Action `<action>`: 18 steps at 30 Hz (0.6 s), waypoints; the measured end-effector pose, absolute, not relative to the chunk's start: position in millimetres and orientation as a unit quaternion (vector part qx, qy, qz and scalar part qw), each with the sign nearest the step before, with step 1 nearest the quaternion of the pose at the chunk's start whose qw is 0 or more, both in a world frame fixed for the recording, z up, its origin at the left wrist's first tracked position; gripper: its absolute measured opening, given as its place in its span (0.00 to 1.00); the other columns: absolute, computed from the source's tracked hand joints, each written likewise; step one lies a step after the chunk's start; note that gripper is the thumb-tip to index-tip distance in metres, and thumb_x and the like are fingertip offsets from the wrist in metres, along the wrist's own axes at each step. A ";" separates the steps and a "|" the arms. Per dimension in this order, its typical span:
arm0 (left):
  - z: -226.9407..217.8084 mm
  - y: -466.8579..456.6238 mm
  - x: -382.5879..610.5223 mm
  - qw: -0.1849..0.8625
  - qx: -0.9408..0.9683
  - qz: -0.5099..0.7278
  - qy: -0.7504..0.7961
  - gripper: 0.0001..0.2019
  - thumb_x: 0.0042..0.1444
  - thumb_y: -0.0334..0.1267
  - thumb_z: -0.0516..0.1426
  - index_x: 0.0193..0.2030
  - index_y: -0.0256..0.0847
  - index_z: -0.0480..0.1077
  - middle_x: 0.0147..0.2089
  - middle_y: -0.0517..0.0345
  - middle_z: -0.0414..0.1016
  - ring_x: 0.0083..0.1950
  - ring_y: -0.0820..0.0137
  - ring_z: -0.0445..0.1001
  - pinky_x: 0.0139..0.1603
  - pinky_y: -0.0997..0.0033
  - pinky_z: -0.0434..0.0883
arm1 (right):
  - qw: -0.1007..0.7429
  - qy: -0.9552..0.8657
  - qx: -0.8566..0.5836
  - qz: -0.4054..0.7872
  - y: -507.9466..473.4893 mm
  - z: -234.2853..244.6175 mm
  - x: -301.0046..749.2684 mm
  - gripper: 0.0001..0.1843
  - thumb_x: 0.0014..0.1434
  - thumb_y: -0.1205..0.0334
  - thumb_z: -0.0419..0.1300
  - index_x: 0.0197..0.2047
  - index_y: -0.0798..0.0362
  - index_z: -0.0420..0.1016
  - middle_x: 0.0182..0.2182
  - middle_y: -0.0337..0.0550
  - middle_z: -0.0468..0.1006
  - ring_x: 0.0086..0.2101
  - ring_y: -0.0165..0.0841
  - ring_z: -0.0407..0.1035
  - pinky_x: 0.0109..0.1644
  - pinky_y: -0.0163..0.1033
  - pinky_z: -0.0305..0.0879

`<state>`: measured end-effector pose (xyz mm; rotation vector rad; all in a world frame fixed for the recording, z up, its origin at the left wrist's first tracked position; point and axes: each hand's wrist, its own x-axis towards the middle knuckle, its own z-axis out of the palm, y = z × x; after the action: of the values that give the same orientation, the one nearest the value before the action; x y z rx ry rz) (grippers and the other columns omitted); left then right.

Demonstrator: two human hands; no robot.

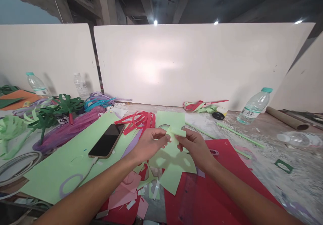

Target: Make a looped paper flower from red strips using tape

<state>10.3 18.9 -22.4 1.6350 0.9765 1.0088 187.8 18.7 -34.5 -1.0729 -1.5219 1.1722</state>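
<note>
Between my two hands is a small rolled piece of light green paper (179, 132), held above the table. My left hand (158, 139) pinches its left end between thumb and fingers. On the other end my right hand (190, 142) has its thumb and fingertips closed. Below them lies a larger light green paper sheet (173, 179), partly over red paper (214, 198). Tape rolls show partly behind my hands. A purple-handled tool (214, 152), mostly hidden, is beside my right wrist.
A phone (107, 140) with a cable rests on green card (60, 164) at left. Red paper strips (141, 119) lie behind my left hand. Water bottles (255, 105) stand at right and left; another bottle (299, 139) lies down. A white partition (202, 60) closes the back.
</note>
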 end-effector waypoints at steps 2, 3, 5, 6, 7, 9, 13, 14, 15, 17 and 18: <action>-23.0 19.3 10.0 0.464 0.660 0.427 0.409 0.11 0.55 0.43 0.56 0.31 0.38 0.74 0.28 0.58 0.72 0.31 0.72 0.70 0.36 0.71 0.68 | 0.427 -0.623 -0.420 0.504 18.3 -34.5 187.3 0.15 0.54 0.49 0.61 0.29 0.53 0.71 0.21 0.37 0.68 0.23 0.29 0.60 0.29 0.36 0.58; -22.8 19.2 10.1 0.461 0.659 0.430 0.409 0.11 0.55 0.43 0.56 0.30 0.38 0.74 0.27 0.58 0.72 0.31 0.71 0.70 0.36 0.71 0.68 | 0.416 -0.625 -0.413 0.516 18.1 -34.7 187.1 0.15 0.54 0.49 0.61 0.28 0.53 0.71 0.21 0.37 0.69 0.23 0.29 0.60 0.30 0.36 0.58; -22.0 18.6 11.1 0.456 0.661 0.433 0.410 0.12 0.56 0.44 0.55 0.29 0.37 0.72 0.26 0.58 0.71 0.30 0.72 0.70 0.35 0.71 0.68 | 0.403 -0.628 -0.403 0.530 18.0 -35.4 186.7 0.15 0.53 0.50 0.62 0.28 0.54 0.71 0.21 0.38 0.69 0.23 0.29 0.61 0.30 0.37 0.59; -21.5 18.2 11.8 0.450 0.659 0.439 0.414 0.12 0.56 0.44 0.56 0.30 0.37 0.71 0.26 0.58 0.71 0.30 0.72 0.69 0.34 0.71 0.68 | 0.400 -0.628 -0.400 0.533 18.0 -36.0 186.7 0.14 0.53 0.50 0.62 0.28 0.54 0.71 0.21 0.38 0.69 0.23 0.29 0.61 0.31 0.37 0.59; -21.2 17.8 12.7 0.441 0.654 0.450 0.420 0.11 0.55 0.44 0.56 0.31 0.37 0.70 0.26 0.59 0.71 0.29 0.73 0.69 0.33 0.72 0.67 | 0.400 -0.627 -0.398 0.537 17.9 -36.5 186.7 0.14 0.54 0.51 0.62 0.28 0.54 0.71 0.21 0.38 0.70 0.23 0.29 0.61 0.31 0.37 0.59; -21.5 17.1 14.4 0.417 0.637 0.481 0.436 0.10 0.52 0.42 0.59 0.35 0.38 0.67 0.28 0.60 0.71 0.29 0.74 0.69 0.32 0.73 0.67 | 0.403 -0.621 -0.393 0.546 17.7 -37.2 186.8 0.12 0.54 0.53 0.62 0.29 0.54 0.71 0.21 0.38 0.70 0.23 0.29 0.62 0.31 0.37 0.59; -25.4 16.6 17.0 0.423 0.619 0.515 0.416 0.10 0.52 0.41 0.60 0.34 0.40 0.62 0.28 0.62 0.69 0.29 0.74 0.70 0.32 0.74 0.67 | 0.409 -0.613 -0.380 0.558 16.3 -35.6 185.5 0.11 0.55 0.54 0.61 0.30 0.53 0.71 0.23 0.38 0.71 0.24 0.28 0.62 0.31 0.36 0.59; -26.7 16.5 17.4 0.432 0.619 0.518 0.403 0.10 0.53 0.41 0.59 0.33 0.40 0.62 0.27 0.63 0.69 0.28 0.74 0.70 0.32 0.74 0.67 | 0.407 -0.618 -0.379 0.556 15.8 -34.8 184.8 0.11 0.54 0.53 0.62 0.29 0.53 0.71 0.23 0.37 0.71 0.23 0.28 0.62 0.31 0.36 0.59; -27.9 16.4 17.6 0.436 0.619 0.521 0.394 0.10 0.53 0.40 0.59 0.33 0.40 0.61 0.26 0.63 0.68 0.28 0.74 0.70 0.31 0.74 0.67 | 0.403 -0.624 -0.379 0.551 15.3 -34.0 184.1 0.12 0.54 0.53 0.62 0.29 0.53 0.72 0.22 0.37 0.70 0.23 0.28 0.62 0.31 0.36 0.59; -29.6 16.4 17.7 0.430 0.622 0.527 0.389 0.10 0.54 0.40 0.58 0.31 0.40 0.61 0.25 0.63 0.67 0.28 0.74 0.70 0.31 0.74 0.67 | 0.400 -0.634 -0.381 0.541 14.4 -32.8 182.7 0.11 0.53 0.53 0.62 0.28 0.53 0.72 0.22 0.37 0.70 0.23 0.29 0.62 0.30 0.36 0.59; -30.0 16.4 17.6 0.421 0.624 0.528 0.392 0.09 0.54 0.40 0.58 0.31 0.40 0.61 0.25 0.63 0.67 0.27 0.74 0.69 0.30 0.74 0.67 | 0.401 -0.636 -0.383 0.536 14.1 -32.4 182.2 0.11 0.53 0.53 0.62 0.28 0.53 0.72 0.21 0.37 0.69 0.23 0.29 0.62 0.30 0.36 0.59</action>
<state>17.6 16.4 -30.0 1.5645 0.9823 1.3232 182.2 14.1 -32.4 -0.9696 -1.6086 1.3549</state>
